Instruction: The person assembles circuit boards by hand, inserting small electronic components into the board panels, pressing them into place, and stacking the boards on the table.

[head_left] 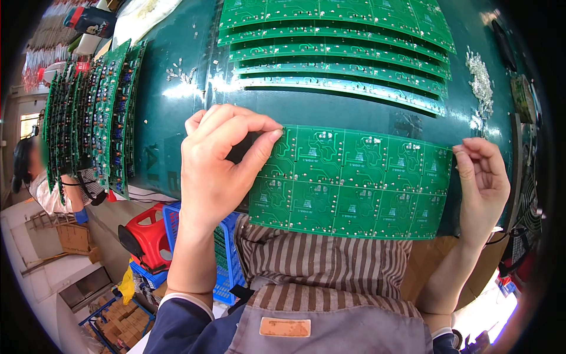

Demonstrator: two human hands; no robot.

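Left hand: clamped on 1 corner of the circuit panel. Right hand: fingertips at another; I cannot tell its grip. I observe the green table, overlapping boards at its far side, this panel between the hands, silvery clippings at right.

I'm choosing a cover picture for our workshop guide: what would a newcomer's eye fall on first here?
Probably the large green circuit panel just right of centre, pinched near its upper corners by the left hand and the right hand. Next come the overlapping green panels fanned at the top and the component-covered boards lined up at the left. The red stool at lower left also stands out by its colour.
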